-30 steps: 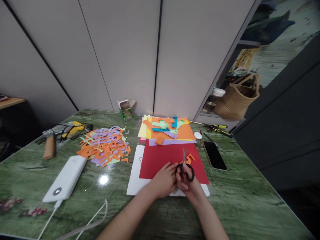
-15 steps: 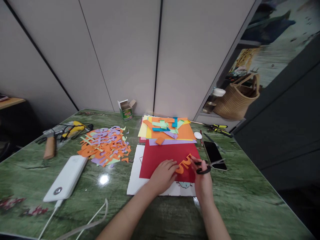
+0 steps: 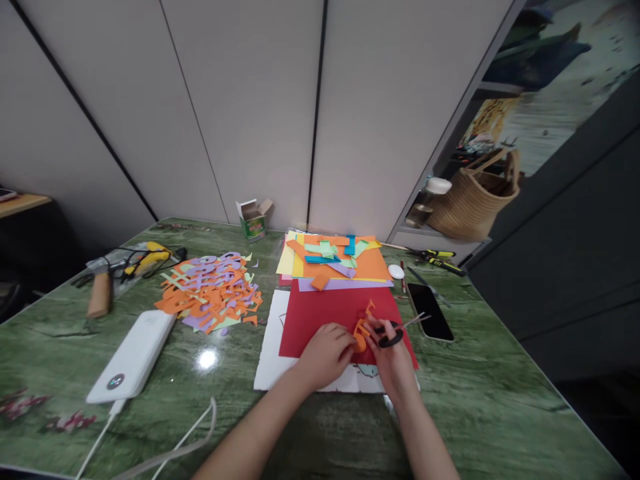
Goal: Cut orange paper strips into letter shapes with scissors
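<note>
While grey panels (image 3: pixel 250 100) back the green worktop's (image 3: pixel 500 400) far edge, both hands are toward its near edge. Left hand (image 3: pixel 325 357) on red sheet (image 3: pixel 310 313), fingertips by orange cutout (image 3: pixel 360 342); can't tell if pinching. Right hand (image 3: pixel 395 363): fingers hold black scissors (image 3: pixel 391 335), blades toward phone (image 3: pixel 431 312), near right edge. Scrap pile (image 3: pixel 213 290) left; bare green between power bank (image 3: pixel 133 357) and red sheet. Woven bag (image 3: pixel 470 200) beyond far right corner.

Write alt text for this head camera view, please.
Over a red sheet, a left hand and a right hand handle an orange paper cutout; the right also holds scissors. Colorful paper scraps lie to the left.
</note>
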A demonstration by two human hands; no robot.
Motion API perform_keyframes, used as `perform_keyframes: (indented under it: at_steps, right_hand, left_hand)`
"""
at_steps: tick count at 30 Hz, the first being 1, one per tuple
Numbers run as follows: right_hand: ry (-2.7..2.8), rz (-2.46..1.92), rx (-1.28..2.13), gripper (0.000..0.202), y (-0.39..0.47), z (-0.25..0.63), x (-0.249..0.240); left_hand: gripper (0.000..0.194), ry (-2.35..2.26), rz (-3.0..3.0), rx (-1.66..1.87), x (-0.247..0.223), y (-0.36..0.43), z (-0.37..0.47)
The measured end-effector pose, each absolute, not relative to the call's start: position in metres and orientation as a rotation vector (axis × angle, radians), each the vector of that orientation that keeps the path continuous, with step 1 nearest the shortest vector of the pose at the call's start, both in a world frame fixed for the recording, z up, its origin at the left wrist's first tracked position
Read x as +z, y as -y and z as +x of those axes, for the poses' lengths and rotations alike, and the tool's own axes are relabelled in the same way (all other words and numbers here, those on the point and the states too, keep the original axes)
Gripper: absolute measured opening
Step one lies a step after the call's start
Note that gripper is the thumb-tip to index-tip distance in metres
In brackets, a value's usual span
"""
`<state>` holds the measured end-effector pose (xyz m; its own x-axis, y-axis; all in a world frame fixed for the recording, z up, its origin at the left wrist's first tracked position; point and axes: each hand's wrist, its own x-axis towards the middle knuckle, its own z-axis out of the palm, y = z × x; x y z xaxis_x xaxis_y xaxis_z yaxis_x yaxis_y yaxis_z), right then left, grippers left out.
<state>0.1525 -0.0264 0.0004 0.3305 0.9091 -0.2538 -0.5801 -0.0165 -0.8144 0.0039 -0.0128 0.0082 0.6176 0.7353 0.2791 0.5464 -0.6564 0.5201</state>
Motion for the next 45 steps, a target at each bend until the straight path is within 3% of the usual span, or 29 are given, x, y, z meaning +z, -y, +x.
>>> perform_keyframes:
  at_steps: [10,19,23,28,32,38,45]
  right_hand:
    - [0.411,-0.958,1.331,0.022,0.025,0.147,-0.001]
    - [0.500,-1.095,1.295,0.031,0.027,0.154,0.001]
    - [0.729,-1.335,1.104,0.040,0.026,0.167,0.000]
    - [1.192,-1.933,0.695,0.046,0.026,0.179,-0.004]
    - [1.447,-2.086,0.357,0.046,0.026,0.185,-0.009]
    - [1.574,-2.198,0.202,0.035,0.027,0.187,-0.010]
    - [1.607,-2.351,0.105,0.036,0.030,0.185,-0.007]
  left_hand:
    - [0.023,-1.000,2.179,0.754,0.017,0.014,0.002]
    - [0.025,-0.950,2.545,0.590,0.007,0.013,0.003]
    - [0.021,-0.996,2.613,0.508,0.007,0.013,0.002]
    - [0.017,-1.013,2.656,0.460,0.006,0.012,0.001]
    - [0.019,-1.005,2.677,0.453,0.003,0.010,0.001]
    - [0.019,-1.004,2.674,0.449,0.001,0.009,0.001]
    - [0.020,-1.010,2.666,0.468,-0.001,0.009,-0.001]
